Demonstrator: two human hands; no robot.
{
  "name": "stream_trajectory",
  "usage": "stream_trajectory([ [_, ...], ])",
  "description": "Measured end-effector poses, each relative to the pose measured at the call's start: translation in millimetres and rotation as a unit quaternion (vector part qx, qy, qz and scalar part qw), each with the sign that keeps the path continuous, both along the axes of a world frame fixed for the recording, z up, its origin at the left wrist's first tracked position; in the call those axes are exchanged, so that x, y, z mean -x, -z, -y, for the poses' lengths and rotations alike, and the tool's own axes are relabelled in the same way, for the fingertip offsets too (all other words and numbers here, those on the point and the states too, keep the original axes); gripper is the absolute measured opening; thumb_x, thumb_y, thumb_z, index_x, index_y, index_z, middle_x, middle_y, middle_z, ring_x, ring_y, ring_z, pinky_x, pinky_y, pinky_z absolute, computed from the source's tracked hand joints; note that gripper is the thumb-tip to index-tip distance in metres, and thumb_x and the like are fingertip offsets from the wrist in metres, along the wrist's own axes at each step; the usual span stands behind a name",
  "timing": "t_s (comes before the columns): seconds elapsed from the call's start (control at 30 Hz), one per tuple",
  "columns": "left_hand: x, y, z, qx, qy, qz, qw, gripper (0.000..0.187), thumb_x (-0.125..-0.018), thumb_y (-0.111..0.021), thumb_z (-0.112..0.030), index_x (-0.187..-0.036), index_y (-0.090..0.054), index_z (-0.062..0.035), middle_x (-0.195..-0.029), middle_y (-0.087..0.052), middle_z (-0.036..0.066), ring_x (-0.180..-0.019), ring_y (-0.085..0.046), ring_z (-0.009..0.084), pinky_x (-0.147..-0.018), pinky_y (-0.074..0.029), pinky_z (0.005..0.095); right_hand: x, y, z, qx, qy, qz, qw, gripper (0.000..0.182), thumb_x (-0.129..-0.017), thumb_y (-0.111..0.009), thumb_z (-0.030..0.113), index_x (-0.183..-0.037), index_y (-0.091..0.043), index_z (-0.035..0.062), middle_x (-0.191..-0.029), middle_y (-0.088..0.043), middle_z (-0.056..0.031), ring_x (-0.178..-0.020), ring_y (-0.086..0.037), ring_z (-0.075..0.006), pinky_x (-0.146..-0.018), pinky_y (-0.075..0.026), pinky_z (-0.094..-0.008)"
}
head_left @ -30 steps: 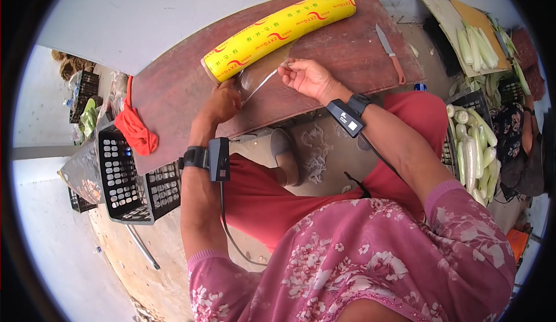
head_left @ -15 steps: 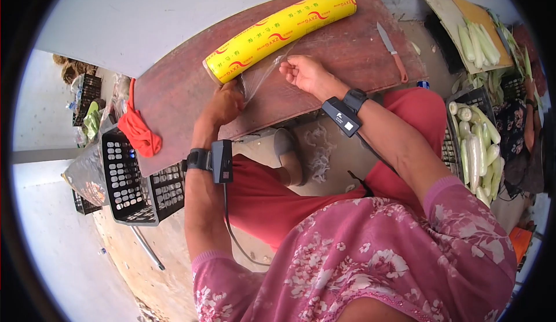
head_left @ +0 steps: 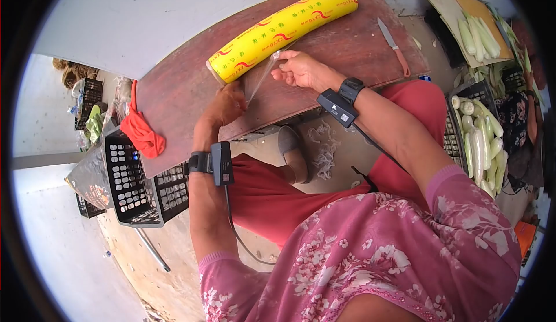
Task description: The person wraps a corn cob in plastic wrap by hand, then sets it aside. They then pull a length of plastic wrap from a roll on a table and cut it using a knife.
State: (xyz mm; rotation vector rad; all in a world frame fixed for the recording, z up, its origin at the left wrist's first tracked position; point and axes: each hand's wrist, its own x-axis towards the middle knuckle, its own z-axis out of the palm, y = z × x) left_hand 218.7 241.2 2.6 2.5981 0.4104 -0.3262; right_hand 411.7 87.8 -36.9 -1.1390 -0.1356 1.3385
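Head view: a yellow roll (head_left: pixel 284 34) lies slantwise on my red-brown tabletop (head_left: pixel 176 96). My right hand (head_left: pixel 302 70) pinches clear film (head_left: pixel 262 79) in front of it. My left hand (head_left: pixel 230 103) curls beside the roll's left end; I cannot tell whether it grips the film. A knife (head_left: pixel 394 47) lies to the right, a red cloth (head_left: pixel 146 136) at the left edge.

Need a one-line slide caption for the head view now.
Clear film stretches between left hand and right hand beside a yellow roll on a reddish table.
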Motion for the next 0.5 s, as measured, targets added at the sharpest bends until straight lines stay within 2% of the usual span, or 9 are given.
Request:
stream_trajectory([
  [0.1, 2, 2, -2, 0.004, -0.006, 0.014, 1.000, 0.011, -0.062, -0.069, -0.003, -0.069, -0.065, -0.0098, -0.139, -0.034, 0.021, -0.126, -0.035, 0.0360, -0.103, -0.031, 0.0380, 0, 3, -2, -0.007, 0.005, 0.040, 0.999, 0.022, -0.089, -0.044, 0.000, -0.110, -0.048, 0.0054, -0.087, -0.059, -0.0128, -0.070, -0.060, -0.0160, -0.047, -0.037, -0.0205],
  [0.3, 4, 7, -10, 0.012, 0.000, 0.033, 0.999, 0.011, -0.062, -0.068, -0.003, -0.070, -0.066, -0.0086, -0.138, -0.035, 0.021, -0.122, -0.041, 0.0345, -0.099, -0.036, 0.0368, 11, -2, -7, -0.031, 0.068, 0.078, 0.994, 0.012, -0.087, -0.054, 0.006, -0.099, -0.053, 0.0049, -0.084, -0.061, -0.0070, -0.064, -0.058, -0.0121, -0.049, -0.038, -0.0195],
  [0.5, 3, 4, -9, 0.030, -0.021, 0.033, 0.999, 0.011, -0.061, -0.066, -0.002, -0.071, -0.066, -0.0076, -0.138, -0.036, 0.022, -0.121, -0.043, 0.0342, -0.098, -0.038, 0.0356, 14, -5, -13, 0.021, 0.079, 0.117, 0.990, 0.008, -0.086, -0.054, 0.007, -0.093, -0.054, 0.0038, -0.083, -0.060, -0.0062, -0.064, -0.058, -0.0128, -0.050, -0.041, -0.0216],
])
